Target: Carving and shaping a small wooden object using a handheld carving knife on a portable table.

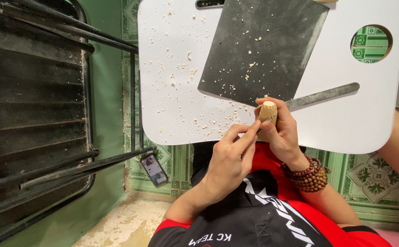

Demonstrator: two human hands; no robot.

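White table (172, 68); right hand (279, 132) gripping wood piece (267, 111), left hand (229, 160) carving.

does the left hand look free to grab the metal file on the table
Probably not at once: the left hand is pinching a small tool against the wood piece. The file itself lies uncovered.

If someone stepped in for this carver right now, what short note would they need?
Left hand: pinches a small blade whose tip touches the wooden piece.
Right hand: wrapped around that wooden piece, rounded end up; bead bracelets on the wrist.
White board: holds a dark mat, a long metal tool and scattered wood shavings.
Done: some wood is already shaved off. What remains cannot be told.
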